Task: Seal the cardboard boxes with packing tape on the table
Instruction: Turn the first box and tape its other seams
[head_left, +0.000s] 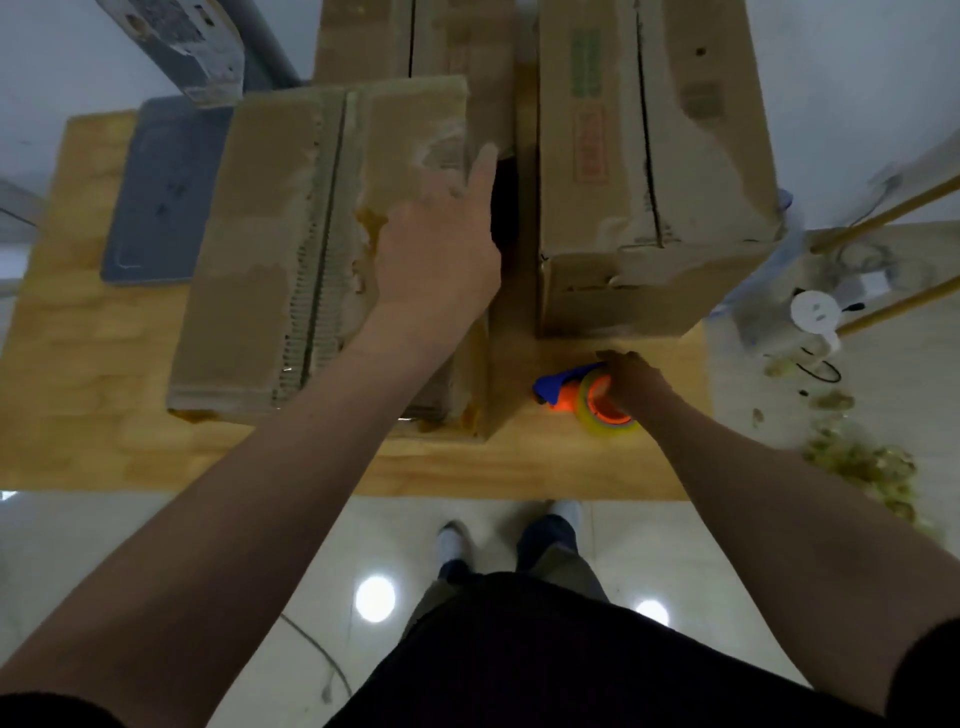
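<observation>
On the table, right hand grips tape dispenser

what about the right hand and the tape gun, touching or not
Touching. The head view shows the right hand gripping the tape gun, with its fingers curled over the roll and no gap between them.

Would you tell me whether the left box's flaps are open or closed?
Closed: flaps of the left box lie flat, meeting at a seam.
</observation>
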